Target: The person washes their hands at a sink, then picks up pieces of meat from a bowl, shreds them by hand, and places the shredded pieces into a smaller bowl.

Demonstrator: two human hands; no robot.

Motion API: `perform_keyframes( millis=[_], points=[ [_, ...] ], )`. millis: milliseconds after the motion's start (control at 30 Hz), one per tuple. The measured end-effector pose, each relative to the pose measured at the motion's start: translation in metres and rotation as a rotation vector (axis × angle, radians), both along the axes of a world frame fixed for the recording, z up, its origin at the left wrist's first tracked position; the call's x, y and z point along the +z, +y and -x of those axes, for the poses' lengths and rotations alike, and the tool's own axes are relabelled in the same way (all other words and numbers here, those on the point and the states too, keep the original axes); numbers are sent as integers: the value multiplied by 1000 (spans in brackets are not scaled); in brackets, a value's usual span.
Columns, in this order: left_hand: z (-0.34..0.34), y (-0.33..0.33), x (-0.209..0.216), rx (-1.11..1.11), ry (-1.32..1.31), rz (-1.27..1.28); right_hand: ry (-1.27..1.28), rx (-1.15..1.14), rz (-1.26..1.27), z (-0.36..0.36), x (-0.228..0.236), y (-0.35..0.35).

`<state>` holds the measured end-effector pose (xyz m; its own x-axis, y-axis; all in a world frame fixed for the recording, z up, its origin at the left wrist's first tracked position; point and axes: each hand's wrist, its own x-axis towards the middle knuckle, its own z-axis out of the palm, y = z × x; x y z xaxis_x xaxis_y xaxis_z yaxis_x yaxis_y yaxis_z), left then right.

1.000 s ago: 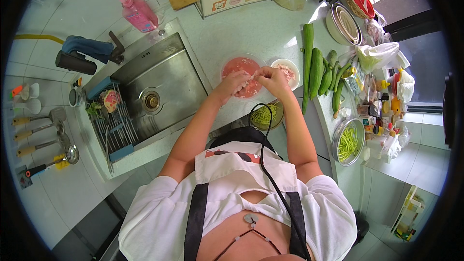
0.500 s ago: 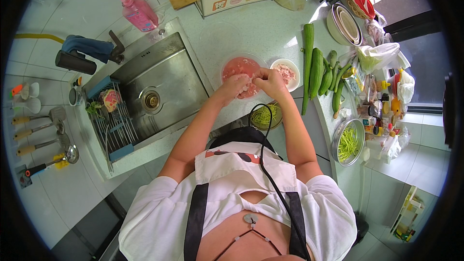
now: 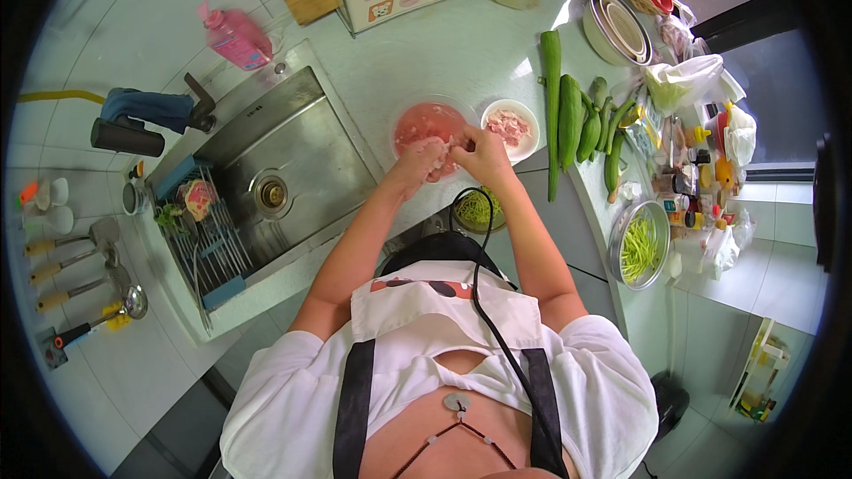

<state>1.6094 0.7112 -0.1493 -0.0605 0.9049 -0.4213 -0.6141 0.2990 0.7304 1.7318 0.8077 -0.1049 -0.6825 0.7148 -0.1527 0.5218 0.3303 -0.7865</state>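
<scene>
Both hands meet over the near side of a clear bowl (image 3: 406, 115) of pinkish water with bits of raw meat in it. My left hand (image 3: 417, 167) is closed round pale pink raw meat (image 3: 443, 156). Right beside it, my right hand (image 3: 482, 158) pinches at the same meat with its fingertips; the exact shape of the piece is hidden by the fingers. Just to the right of the clear bowl stands a white bowl (image 3: 534, 135) with several pieces of raw meat (image 3: 508, 127) in it.
A steel sink (image 3: 311, 160) with a drying rack (image 3: 222, 231) lies to the left. Green gourds (image 3: 571, 124) and a colander (image 3: 658, 277) of cut green strips lie to the right. Below the counter edge is another container of green strips (image 3: 477, 211). A black cable (image 3: 486, 302) hangs down my front.
The view has shifted slightly, so the counter things sit a little further left. My hands stay together over the clear bowl, fingers still working at the meat.
</scene>
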Motion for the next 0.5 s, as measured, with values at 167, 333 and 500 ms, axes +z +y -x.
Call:
perform_keyframes(
  millis=[167,333,500],
  points=[
    [-6,-1,8,30,5,11,13,-18,-76,-2,0,-2],
    [-9,0,0,32,-11,7,30,-16,-137,-5,4,-3],
    [-10,1,3,69,73,75,50,6,-212,-7,-2,-5]
  ],
)
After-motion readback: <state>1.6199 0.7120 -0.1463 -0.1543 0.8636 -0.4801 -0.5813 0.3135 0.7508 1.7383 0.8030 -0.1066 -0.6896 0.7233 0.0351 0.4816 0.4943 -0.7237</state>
